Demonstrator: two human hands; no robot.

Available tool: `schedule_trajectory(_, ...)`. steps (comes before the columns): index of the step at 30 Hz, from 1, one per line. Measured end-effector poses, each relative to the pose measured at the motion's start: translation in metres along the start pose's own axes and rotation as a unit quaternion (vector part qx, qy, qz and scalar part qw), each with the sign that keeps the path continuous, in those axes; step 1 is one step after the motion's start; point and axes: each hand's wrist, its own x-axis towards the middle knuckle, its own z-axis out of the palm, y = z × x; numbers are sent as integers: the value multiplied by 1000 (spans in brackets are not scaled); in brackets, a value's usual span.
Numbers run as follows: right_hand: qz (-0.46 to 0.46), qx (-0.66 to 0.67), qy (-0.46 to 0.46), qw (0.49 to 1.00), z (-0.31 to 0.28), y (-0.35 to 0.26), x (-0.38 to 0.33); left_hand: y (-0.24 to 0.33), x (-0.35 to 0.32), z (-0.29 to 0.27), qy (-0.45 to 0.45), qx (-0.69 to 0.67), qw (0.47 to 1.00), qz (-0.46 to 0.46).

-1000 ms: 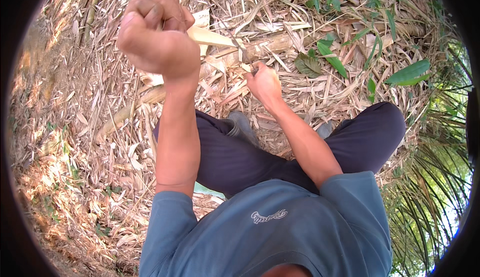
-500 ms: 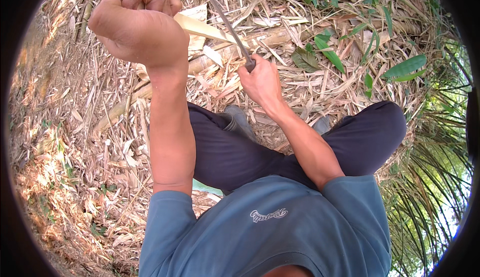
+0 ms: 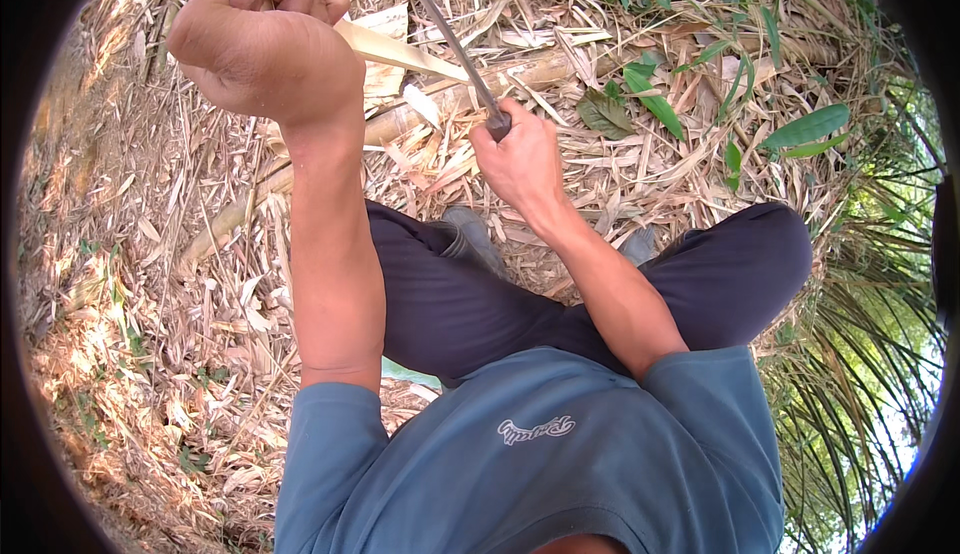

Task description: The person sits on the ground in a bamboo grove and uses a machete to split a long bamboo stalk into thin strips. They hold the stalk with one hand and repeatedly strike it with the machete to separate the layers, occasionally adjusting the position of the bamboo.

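My left hand [image 3: 265,39] is raised at the upper left, its fingers curled into a fist. A pale, flat strip of split wood or bamboo [image 3: 405,54] sticks out from behind that fist and tapers toward the right; the gripped end is hidden. My right hand [image 3: 520,159], lower and nearer the middle, is closed around the handle of a long knife [image 3: 440,22]. The dark blade, seen nearly edge-on, rises up and left out of the picture. The strip's thin tip comes up to the blade, but whether they touch I cannot tell.
A bamboo pole [image 3: 545,71] lies across the ground beyond my feet, amid dry leaves and shavings [image 3: 240,304]. Pale split pieces [image 3: 385,79] rest by it. Green leaves [image 3: 805,129] grow at the right. My bent knees [image 3: 750,264] and a grey boot [image 3: 472,239] are below.
My left hand has shifted slightly left and up, along with the pale strip. The right hand and knife have moved only a little, up and left.
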Motion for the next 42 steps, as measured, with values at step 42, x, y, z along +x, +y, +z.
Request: schedule_trajectory(42, 240, 459, -367, 773, 13, 118, 37, -4, 22, -16, -78, -61, 995, -24)
